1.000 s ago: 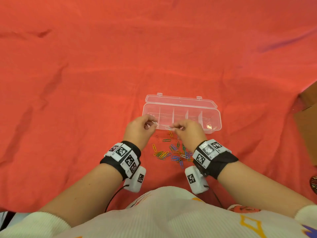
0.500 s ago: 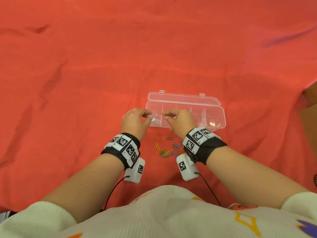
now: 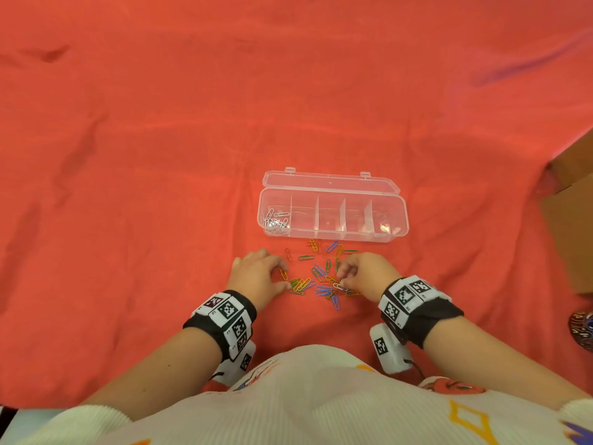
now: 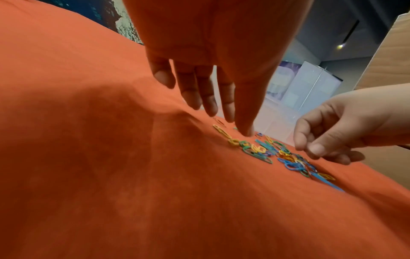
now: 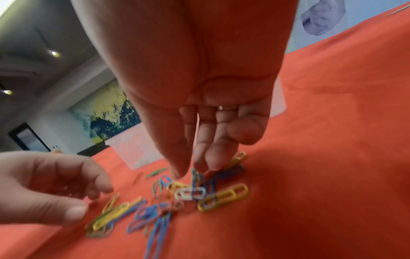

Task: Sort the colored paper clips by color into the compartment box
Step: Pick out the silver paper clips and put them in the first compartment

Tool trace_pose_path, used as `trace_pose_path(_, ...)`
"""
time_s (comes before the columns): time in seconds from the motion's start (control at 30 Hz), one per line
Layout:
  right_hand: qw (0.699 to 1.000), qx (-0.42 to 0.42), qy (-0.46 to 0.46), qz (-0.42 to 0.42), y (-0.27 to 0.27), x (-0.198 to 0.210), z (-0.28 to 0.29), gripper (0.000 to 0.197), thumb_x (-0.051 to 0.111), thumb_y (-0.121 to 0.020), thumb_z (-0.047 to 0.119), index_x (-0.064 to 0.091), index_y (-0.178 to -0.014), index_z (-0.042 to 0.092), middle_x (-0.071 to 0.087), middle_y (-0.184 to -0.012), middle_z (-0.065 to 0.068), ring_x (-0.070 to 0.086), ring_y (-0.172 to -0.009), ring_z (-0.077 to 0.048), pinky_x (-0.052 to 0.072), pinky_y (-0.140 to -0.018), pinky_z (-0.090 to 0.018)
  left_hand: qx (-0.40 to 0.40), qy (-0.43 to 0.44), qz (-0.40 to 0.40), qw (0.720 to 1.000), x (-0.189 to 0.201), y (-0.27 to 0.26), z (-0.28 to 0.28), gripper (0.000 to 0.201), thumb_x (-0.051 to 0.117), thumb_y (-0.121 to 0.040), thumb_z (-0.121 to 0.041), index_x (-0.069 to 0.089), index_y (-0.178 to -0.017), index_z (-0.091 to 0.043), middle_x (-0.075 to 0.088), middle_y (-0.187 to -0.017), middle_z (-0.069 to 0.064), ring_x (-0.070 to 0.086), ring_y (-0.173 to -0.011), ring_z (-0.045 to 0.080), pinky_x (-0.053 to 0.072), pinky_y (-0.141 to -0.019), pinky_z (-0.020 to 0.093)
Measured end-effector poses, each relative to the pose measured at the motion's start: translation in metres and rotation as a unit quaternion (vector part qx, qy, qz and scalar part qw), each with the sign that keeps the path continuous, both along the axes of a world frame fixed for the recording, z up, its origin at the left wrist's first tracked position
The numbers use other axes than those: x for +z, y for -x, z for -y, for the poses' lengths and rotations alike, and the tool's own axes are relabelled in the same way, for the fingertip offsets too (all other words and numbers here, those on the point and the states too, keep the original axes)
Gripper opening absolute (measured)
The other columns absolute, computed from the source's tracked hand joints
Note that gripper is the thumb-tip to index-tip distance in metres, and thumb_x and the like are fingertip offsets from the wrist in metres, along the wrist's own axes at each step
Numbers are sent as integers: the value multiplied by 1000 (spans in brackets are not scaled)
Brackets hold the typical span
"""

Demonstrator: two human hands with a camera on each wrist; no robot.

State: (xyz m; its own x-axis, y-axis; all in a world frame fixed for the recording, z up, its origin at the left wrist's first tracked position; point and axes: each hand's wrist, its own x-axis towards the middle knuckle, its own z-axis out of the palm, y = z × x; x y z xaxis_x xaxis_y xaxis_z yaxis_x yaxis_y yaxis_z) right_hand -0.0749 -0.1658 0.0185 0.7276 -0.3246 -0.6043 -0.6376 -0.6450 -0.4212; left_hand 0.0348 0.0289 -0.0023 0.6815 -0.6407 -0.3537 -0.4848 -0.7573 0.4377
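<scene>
The clear compartment box [image 3: 398, 220] lies open on the red cloth, with several white clips [image 3: 276, 220] in its leftmost compartment. In front of it lies a loose pile of coloured paper clips [image 3: 321, 279] in blue, green, yellow and orange. My left hand [image 3: 284, 274] reaches down at the pile's left edge with fingers nearly straight [image 4: 229, 112], its tips beside a yellow clip [image 4: 221, 132], and holds nothing. My right hand [image 3: 343, 278] hovers over the right side of the pile, thumb and fingertips [image 5: 213, 163] down among blue clips. A white clip [image 5: 188, 193] lies just under it.
The red cloth [image 3: 160, 155] covers the whole work surface, with folds and wrinkles. A brown cardboard box [image 3: 571, 220] stands at the right edge. The box's other compartments look nearly empty, apart from something small in the rightmost one [image 3: 385, 226].
Both hands have drawn back from the box's left compartment toward me and now sit at the clip pile. White clips lie uncovered in that compartment.
</scene>
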Motion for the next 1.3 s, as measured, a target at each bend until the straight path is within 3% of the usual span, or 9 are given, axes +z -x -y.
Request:
trace_pose_path(0.13, 1000, 9, 23, -13, 6, -11, -5, 18, 76, -72, 23, 58, -75, 26, 50, -65, 11, 53, -73, -15, 45, -73, -29, 20, 11, -26, 999, -4, 5, 3, 35, 73, -68, -45, 62, -99, -31, 55, -99, -2, 53, -105, 19, 34, -91, 36)
trace_pose_path(0.33, 996, 73, 56, -12, 9, -8, -12, 1, 65, -79, 20, 63, -79, 20, 64, -93, -2, 61, -86, -21, 46, -77, -28, 41, 30, -71, 996, -10, 8, 8, 34, 79, -66, -31, 64, -94, -21, 47, -90, -4, 54, -95, 20, 44, -92, 38)
trace_pose_path(0.43, 996, 77, 52, -13, 12, -7, -12, 3, 61, -79, 17, 63, -79, 19, 61, -92, -4, 60, -82, -23, 47, -78, -30, 47, 46, -96, 993, -12, 8, 8, 26, 78, -68, -20, 67, -91, -15, 45, -89, -2, 52, -85, 17, 46, -89, 35)
trace_pose_path(0.6, 999, 21, 19, 28, 14, -3, -6, 8, 59, -78, 13, 59, -72, 19, 58, -72, 1, 55, -68, -17, 45, -69, -27, 52, 44, -102, 992, -14, 7, 7, 18, 70, -74, -8, 69, -92, -13, 46, -83, -6, 50, -80, 11, 45, -84, 27)
trace_pose_path(0.77, 997, -21, -14, 79, 10, 3, 1, 7, 57, -82, 15, 58, -80, 21, 67, -81, -7, 54, -56, -10, 46, -65, -27, 44, 46, -93, 994, -13, 4, 4, 20, 56, -76, -5, 69, -87, -15, 52, -85, -4, 54, -76, 14, 42, -76, 22)
trace_pose_path(0.93, 985, -69, -111, 112, -7, 13, -6, 9, 57, -88, 16, 60, -82, 22, 69, -73, 3, 50, -34, -4, 38, -39, -11, 47, 42, -93, 994, -11, -1, -2, 19, 56, -75, -7, 68, -87, -17, 56, -81, -4, 53, -72, 14, 44, -72, 24)
trace_pose_path(1.03, 974, -92, -157, 136, -23, 23, -13, 14, 55, -89, 7, 63, -91, 18, 65, -69, 5, 54, -41, -4, 42, -44, -7, 44, 42, -86, 994, -11, -3, -6, 20, 55, -75, -8, 68, -86, -19, 55, -82, -4, 52, -72, 15, 48, -77, 30)
trace_pose_path(1.17, 970, -101, -178, 132, -52, 25, -23, 24, 53, -89, -1, 63, -107, 12, 64, -50, 5, 56, -41, -7, 49, -50, -22, 41, 53, -85, 994, -12, -1, -8, 13, 60, -77, -16, 66, -88, -20, 53, -84, -5, 53, -75, 15, 49, -79, 32)
trace_pose_path(1.3, 958, -154, -182, 160, -84, 36, -33, 22, 53, -89, -1, 64, -107, 5, 71, -81, -10, 55, -33, -4, 46, -38, -16, 6, 35, -88, 995, -13, 0, -8, 17, 68, -76, -22, 64, -92, -18, 47, -88, -5, 58, -89, 19, 48, -84, 34)
